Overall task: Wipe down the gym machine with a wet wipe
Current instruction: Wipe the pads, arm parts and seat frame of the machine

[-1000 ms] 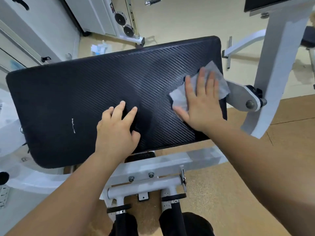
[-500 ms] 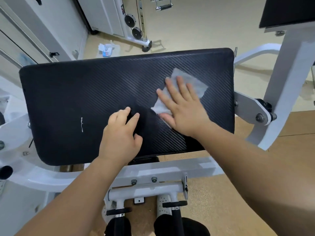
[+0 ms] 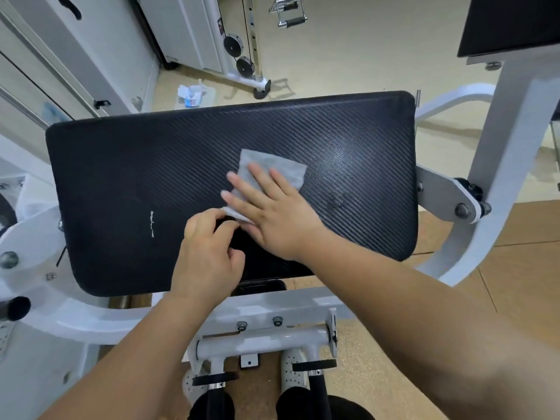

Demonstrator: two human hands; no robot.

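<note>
The gym machine's wide black textured pad (image 3: 121, 177) fills the middle of the view, on a white frame (image 3: 509, 147). A grey-white wet wipe (image 3: 272, 165) lies flat near the pad's centre. My right hand (image 3: 272, 219) presses on the wipe with spread fingers and covers its near half. My left hand (image 3: 206, 256) rests on the pad just left of it. Its fingers are curled, with the fingertips at the wipe's near corner. Whether they pinch that corner cannot be told. A wet sheen shows on the pad to the right of the wipe.
A white crossbar with bolts (image 3: 260, 325) and two black-handled pegs (image 3: 315, 386) sit below the pad, above my feet. On the floor beyond the pad lie a wipe packet (image 3: 194, 95) and a cable machine's base with pulleys (image 3: 242, 56). A hanging metal handle (image 3: 291, 13) is at the top.
My right hand slid the wipe leftward from the pad's right edge to near its centre. My left hand curled its fingers and now meets the wipe's near corner.
</note>
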